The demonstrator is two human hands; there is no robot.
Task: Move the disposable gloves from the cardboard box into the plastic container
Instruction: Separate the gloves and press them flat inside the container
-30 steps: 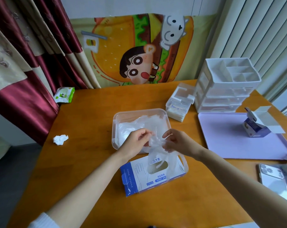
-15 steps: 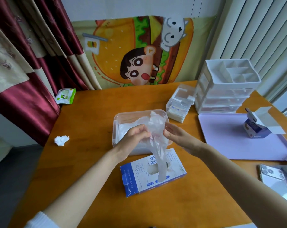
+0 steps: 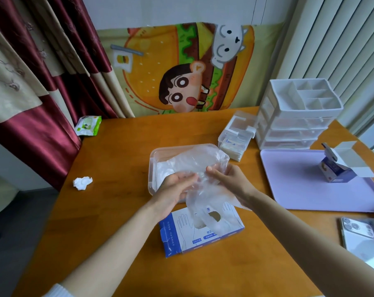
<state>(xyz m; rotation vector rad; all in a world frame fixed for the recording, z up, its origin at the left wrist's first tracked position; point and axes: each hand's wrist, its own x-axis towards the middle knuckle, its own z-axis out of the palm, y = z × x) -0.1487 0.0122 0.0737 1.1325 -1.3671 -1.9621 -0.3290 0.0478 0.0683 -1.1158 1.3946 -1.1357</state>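
While a wet-wipe pack (image 3: 88,126) lies at the far left corner of the bench (image 3: 117,211) beside the red curtain (image 3: 31,136), and a crumpled tissue (image 3: 82,183) sits nearer on the bare wood, the plastic container (image 3: 154,159) stands near the bench's middle with a pale heap of film inside. At its near edge the left hand (image 3: 175,189) curls thumb and fingers onto a bunch of clear disposable gloves (image 3: 203,166). The right hand (image 3: 231,181) pinches the same bunch between thumb and fingers from the other side, so both hands grip it. The upper part of the bunch billows over the container's right half. Its lower end hangs down to the oval opening of the cardboard box (image 3: 181,234), which lies flat just in front of the container, below the hands, its blue end panel to the left. Right of the container sits a small clear box (image 3: 235,136), just beside a white drawer organiser (image 3: 293,116) with an open divided top. A purple mat (image 3: 299,189) in front of the organiser carries a small blue carton (image 3: 340,170) with its flaps open. A phone (image 3: 359,239) lies camera side up at the near right edge
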